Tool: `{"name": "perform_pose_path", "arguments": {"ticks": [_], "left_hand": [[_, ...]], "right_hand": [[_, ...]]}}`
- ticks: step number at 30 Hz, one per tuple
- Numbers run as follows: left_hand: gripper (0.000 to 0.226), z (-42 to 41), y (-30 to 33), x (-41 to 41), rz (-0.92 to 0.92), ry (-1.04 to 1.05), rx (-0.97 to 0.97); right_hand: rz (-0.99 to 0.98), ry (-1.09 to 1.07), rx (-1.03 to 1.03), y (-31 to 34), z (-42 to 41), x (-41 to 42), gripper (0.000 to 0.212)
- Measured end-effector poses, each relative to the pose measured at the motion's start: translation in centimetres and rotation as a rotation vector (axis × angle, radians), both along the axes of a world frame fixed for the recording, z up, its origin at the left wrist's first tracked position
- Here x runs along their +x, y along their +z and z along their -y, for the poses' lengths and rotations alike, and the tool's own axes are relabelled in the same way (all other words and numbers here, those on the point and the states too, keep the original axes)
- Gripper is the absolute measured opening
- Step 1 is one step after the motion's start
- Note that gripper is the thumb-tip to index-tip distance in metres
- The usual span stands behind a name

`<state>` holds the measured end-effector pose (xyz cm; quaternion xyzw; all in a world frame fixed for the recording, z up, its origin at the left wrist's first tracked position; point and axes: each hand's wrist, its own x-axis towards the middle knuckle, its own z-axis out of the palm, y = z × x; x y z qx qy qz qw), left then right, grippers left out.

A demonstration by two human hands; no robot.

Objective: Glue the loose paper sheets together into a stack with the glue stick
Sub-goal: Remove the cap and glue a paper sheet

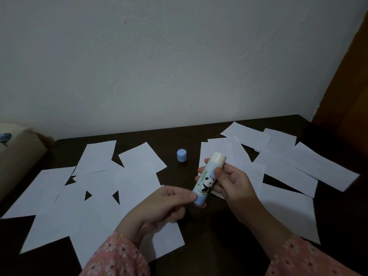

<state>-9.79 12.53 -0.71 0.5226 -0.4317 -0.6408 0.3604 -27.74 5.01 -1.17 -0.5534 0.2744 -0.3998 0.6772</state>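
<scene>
An uncapped glue stick (207,179) with a panda label is held tilted above the dark table (179,136), its pale glue end pointing up and away. My right hand (233,184) grips its body, thumb across the label. My left hand (169,204) pinches the blue twist base at the lower end. The blue cap (182,155) stands alone on the table just beyond the hands. Several loose white paper sheets (95,188) lie overlapping on the left, and several more sheets (286,168), some lined, are scattered on the right.
A grey wall rises right behind the table. A cream object (18,154) sits off the table's left edge. A brown wooden surface (350,80) stands at the far right. Bare dark table shows between the two paper groups.
</scene>
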Motion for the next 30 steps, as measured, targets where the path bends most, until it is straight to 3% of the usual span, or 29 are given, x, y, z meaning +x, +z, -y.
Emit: {"name": "perform_pose_path", "arguments": {"ticks": [4, 8, 17, 24, 30], "left_hand": [[0.027, 0.3, 0.2, -0.5, 0.028, 0.072, -0.048], [0.04, 0.6, 0.1, -1.0, 0.086, 0.208, -0.043], [0.035, 0.1, 0.1, -0.3, -0.036, -0.032, 0.005], [0.025, 0.6, 0.2, -0.8, 0.001, 0.136, -0.011], [0.034, 0.2, 0.4, -0.6, -0.069, 0.036, 0.022]], "right_hand": [[0.023, -0.016, -0.014, 0.1, 0.0, 0.1, 0.033], [-0.006, -0.048, -0.034, 0.0, 0.3, 0.0, 0.031], [0.037, 0.014, 0.014, 0.2, 0.3, -0.3, 0.037], [0.041, -0.022, -0.021, 0.2, 0.2, -0.1, 0.037], [0.038, -0.025, -0.012, 0.2, 0.3, -0.2, 0.037]]}}
